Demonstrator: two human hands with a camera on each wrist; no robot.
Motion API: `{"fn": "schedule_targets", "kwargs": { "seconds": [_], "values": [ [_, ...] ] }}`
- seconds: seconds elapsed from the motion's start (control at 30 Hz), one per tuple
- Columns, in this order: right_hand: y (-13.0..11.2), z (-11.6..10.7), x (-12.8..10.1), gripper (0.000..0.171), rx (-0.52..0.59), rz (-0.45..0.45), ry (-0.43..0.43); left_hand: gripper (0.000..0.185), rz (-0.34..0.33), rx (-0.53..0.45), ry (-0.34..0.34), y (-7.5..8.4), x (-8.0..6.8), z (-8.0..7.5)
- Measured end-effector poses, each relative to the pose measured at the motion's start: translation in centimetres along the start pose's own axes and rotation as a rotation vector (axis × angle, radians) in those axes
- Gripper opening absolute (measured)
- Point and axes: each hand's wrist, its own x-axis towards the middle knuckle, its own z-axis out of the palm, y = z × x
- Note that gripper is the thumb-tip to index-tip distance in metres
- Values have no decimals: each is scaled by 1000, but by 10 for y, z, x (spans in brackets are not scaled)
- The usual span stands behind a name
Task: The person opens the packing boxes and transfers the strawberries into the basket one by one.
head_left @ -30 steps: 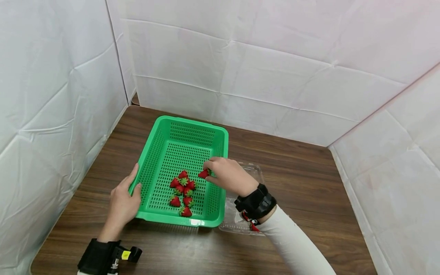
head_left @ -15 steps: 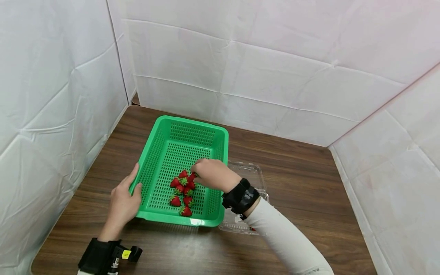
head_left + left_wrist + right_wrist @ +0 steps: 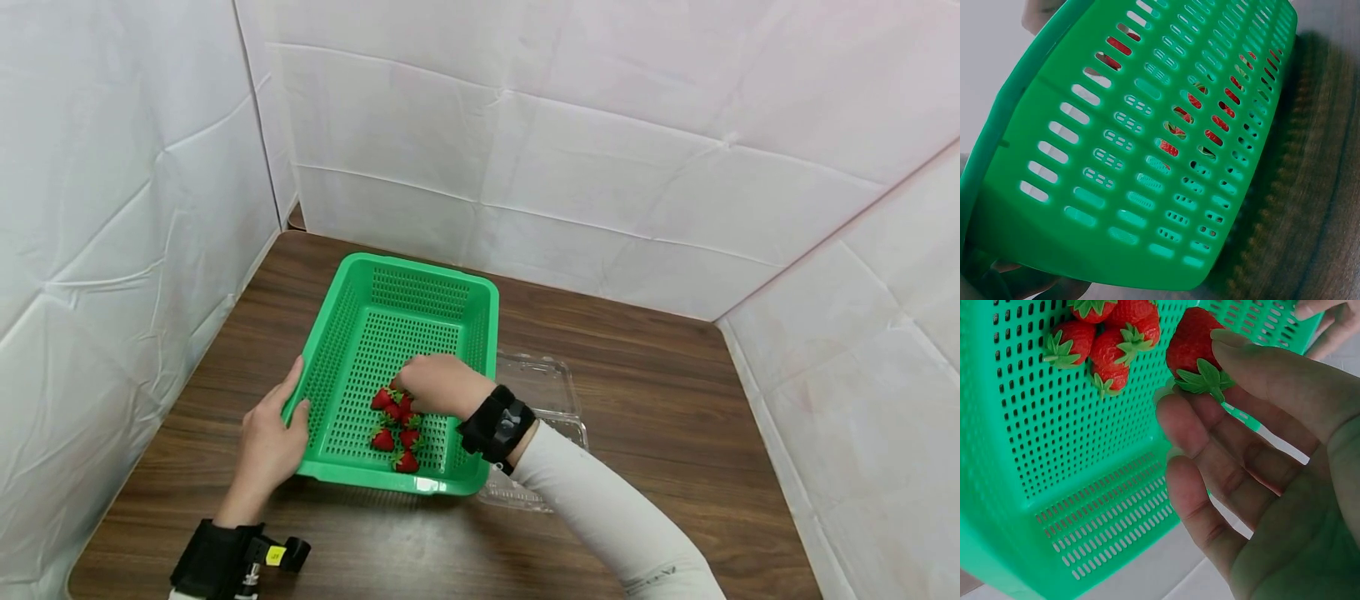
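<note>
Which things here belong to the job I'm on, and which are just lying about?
In the job:
right hand, pinching a strawberry
other strawberries in the green basket
left hand, gripping its rim
probably the clear container

Just surroundings:
brown table
white sheeting
black wristbands

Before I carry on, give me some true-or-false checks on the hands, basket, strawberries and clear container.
1. The left hand grips the green basket at its side. True.
2. The right hand holds a strawberry. True.
3. In the head view, the clear container lies left of the basket. False: it lies to the right.
4. The strawberries lying in the basket gather at its far end. False: they lie toward the near end.
5. The basket's floor is perforated. True.
</note>
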Motion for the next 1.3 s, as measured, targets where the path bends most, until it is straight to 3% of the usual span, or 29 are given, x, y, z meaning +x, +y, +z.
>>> {"fn": "schedule_targets", "kwargs": {
  "seconds": [0.13, 0.37, 0.57, 1.0, 1.17, 1.3],
  "values": [
    [-3, 2, 5, 7, -15, -11, -18, 61, 1, 1, -3, 1, 0, -1],
    [-7, 6, 8, 6, 23, -31, -29, 61, -15, 5, -9, 0, 1, 2],
    [-9, 10, 9, 20, 26, -16, -41, 61, -11, -3, -4, 0, 1, 2],
    [-13, 23, 16, 11, 26, -16, -59, 60, 4, 0, 6, 0, 1, 1],
    [-13, 24, 16, 26, 29, -16, -67, 60, -1, -4, 7, -1, 1, 1],
    [-15, 24, 15, 27, 21, -23, -63, 60, 0, -7, 9, -2, 1, 1]
  ]
}}
